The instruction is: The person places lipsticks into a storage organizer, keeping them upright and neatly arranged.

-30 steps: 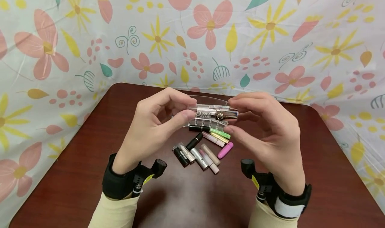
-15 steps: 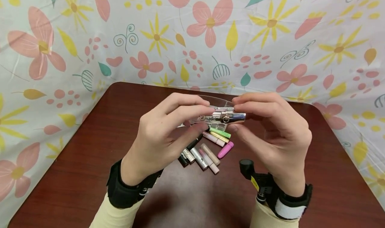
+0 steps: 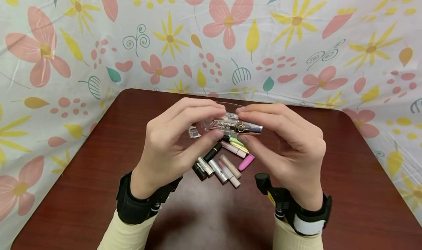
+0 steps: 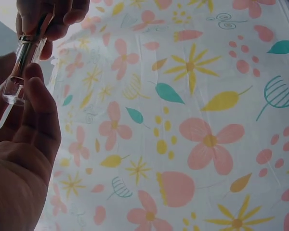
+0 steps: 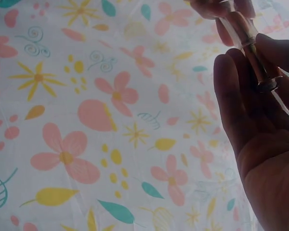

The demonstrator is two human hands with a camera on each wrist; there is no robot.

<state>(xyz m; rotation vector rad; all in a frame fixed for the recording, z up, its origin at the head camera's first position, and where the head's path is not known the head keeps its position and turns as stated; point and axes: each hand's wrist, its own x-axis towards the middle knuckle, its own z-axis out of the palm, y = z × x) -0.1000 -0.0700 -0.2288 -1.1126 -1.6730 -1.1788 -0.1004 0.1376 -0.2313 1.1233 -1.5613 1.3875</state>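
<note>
Above the table, both hands hold a lipstick tube (image 3: 225, 125) with a clear cap, printed lettering and a shiny metallic base with a small ring. My left hand (image 3: 174, 136) pinches the clear end between thumb and fingers. At the metallic end, my right hand (image 3: 287, 142) grips with its thumb below and fingers above. The left wrist view shows the tube (image 4: 25, 65) upright between the fingertips of both hands. In the right wrist view the same tube (image 5: 253, 53) slants down toward the right palm. Part of the clear cap is hidden by the left fingers.
A clear plastic organizer (image 3: 193, 132) stands behind the hands, mostly covered by them. On the brown table (image 3: 99, 162) lie several lip products, among them a pink tube (image 3: 246, 162), a silver tube (image 3: 218, 171) and a black one (image 3: 213, 152). A floral cloth (image 3: 227, 41) hangs behind.
The left fingers have shifted further along the clear end. The tube has turned, so more of its lettering faces up, and both hands went slightly right, then back left.
</note>
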